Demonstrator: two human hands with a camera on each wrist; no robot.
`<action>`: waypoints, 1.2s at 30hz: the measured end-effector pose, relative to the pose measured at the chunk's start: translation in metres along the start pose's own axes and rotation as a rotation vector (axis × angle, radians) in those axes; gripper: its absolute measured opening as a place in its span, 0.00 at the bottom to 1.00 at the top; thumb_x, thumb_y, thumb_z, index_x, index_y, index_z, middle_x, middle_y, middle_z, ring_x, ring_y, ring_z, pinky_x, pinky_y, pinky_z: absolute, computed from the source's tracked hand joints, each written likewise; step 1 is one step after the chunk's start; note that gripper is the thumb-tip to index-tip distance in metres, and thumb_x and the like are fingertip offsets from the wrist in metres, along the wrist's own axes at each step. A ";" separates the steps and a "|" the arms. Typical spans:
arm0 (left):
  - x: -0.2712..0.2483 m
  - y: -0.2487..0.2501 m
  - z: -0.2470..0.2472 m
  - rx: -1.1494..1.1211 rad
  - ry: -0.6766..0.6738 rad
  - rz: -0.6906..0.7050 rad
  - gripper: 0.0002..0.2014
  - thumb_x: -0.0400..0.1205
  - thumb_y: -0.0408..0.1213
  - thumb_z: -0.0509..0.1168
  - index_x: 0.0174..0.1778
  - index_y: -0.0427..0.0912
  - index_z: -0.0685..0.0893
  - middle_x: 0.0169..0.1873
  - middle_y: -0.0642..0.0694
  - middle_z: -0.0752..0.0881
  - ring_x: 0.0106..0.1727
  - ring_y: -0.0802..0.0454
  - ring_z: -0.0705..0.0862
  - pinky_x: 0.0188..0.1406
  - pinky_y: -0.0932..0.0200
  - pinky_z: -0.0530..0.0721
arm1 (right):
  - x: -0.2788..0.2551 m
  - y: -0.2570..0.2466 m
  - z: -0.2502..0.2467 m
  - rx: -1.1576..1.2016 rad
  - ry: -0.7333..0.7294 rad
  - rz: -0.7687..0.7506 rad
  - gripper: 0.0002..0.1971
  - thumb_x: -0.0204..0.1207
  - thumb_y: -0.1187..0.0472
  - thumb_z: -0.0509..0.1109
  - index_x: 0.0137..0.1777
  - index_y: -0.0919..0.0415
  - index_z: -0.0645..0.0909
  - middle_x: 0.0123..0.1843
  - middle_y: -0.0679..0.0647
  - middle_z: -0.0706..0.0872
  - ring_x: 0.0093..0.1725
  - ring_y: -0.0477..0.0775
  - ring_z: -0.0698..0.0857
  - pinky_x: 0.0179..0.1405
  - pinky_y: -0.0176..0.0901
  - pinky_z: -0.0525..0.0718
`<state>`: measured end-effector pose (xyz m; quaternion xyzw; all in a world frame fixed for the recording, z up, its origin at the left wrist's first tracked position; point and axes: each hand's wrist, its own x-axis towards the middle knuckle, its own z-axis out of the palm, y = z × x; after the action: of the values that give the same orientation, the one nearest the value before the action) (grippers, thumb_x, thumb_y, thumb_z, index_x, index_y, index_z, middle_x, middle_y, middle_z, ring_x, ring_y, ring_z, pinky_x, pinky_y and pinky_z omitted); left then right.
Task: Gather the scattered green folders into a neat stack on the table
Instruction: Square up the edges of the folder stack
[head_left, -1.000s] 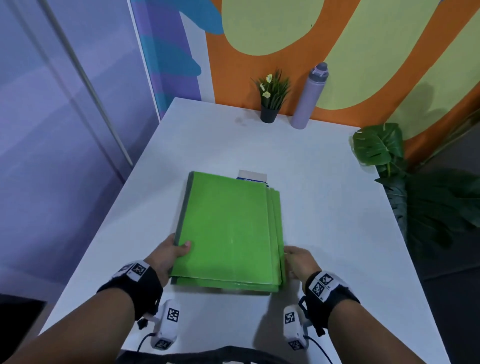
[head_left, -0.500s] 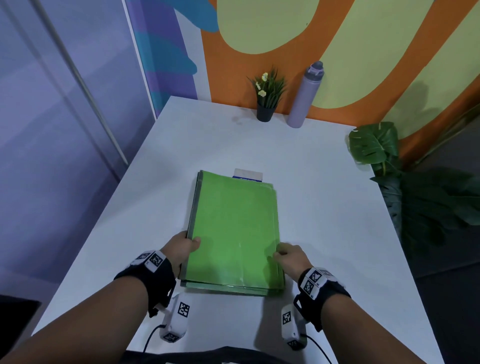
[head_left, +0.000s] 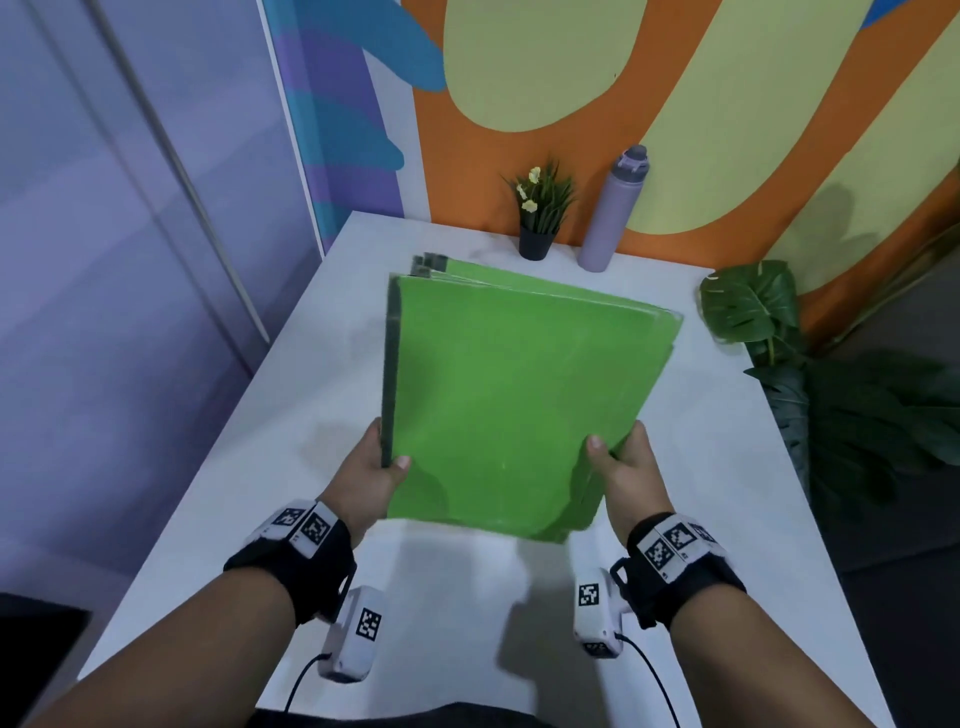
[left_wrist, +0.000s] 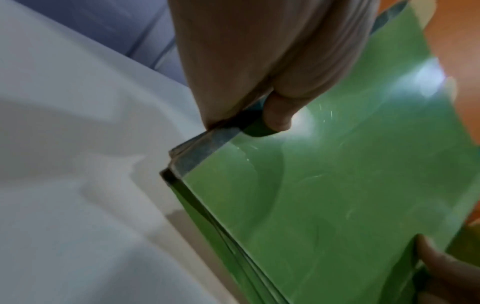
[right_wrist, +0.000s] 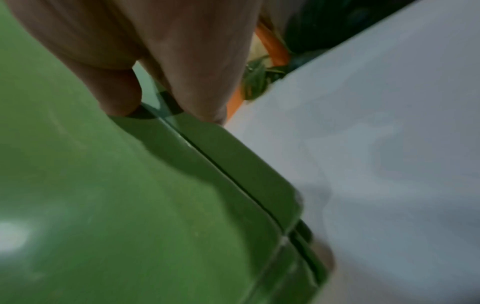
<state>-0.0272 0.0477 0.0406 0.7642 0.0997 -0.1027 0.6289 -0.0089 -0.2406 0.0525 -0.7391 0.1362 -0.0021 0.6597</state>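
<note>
A bundle of green folders (head_left: 509, 395) is lifted off the white table (head_left: 291, 415) and tilted up toward me, its near edge lowest. My left hand (head_left: 376, 467) grips the grey-spined left edge, thumb on top. My right hand (head_left: 621, 462) grips the right edge the same way. The left wrist view shows the folders (left_wrist: 337, 195) with my left hand (left_wrist: 270, 107) pinching the spine. In the right wrist view my right hand (right_wrist: 161, 102) pinches the folders (right_wrist: 130, 195) near their rounded corner. The layers sit slightly offset at the far and near corners.
At the table's far edge stand a small potted plant (head_left: 540, 218) and a lilac bottle (head_left: 613, 208), against a painted orange wall. Large leafy plants (head_left: 810, 374) stand off the right edge. A lilac wall runs along the left.
The folder bundle lay flat on the table with both hands at its near corners; now both hands have raised it and tipped its far end upward.
</note>
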 end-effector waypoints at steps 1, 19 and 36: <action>0.001 0.003 0.000 -0.008 0.015 0.007 0.23 0.84 0.26 0.59 0.69 0.57 0.72 0.65 0.48 0.81 0.67 0.45 0.77 0.71 0.46 0.73 | -0.003 -0.003 0.002 0.036 -0.008 -0.047 0.13 0.81 0.68 0.64 0.63 0.57 0.72 0.58 0.53 0.86 0.58 0.50 0.85 0.54 0.43 0.82; -0.027 0.053 -0.006 -0.434 0.091 0.292 0.42 0.68 0.23 0.69 0.78 0.53 0.68 0.70 0.49 0.82 0.67 0.54 0.84 0.65 0.57 0.84 | -0.026 -0.053 0.004 0.345 -0.036 -0.386 0.35 0.68 0.90 0.61 0.67 0.55 0.70 0.54 0.53 0.83 0.52 0.49 0.83 0.50 0.43 0.84; -0.039 0.039 0.014 -0.102 0.621 0.571 0.18 0.76 0.41 0.68 0.59 0.60 0.73 0.59 0.52 0.73 0.62 0.40 0.78 0.67 0.49 0.79 | -0.019 -0.043 0.006 0.395 -0.104 -0.328 0.21 0.63 0.77 0.61 0.52 0.56 0.81 0.46 0.53 0.86 0.50 0.55 0.82 0.54 0.47 0.78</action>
<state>-0.0544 0.0259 0.0859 0.7236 0.0739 0.3158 0.6092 -0.0180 -0.2269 0.0974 -0.6073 -0.0226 -0.0975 0.7881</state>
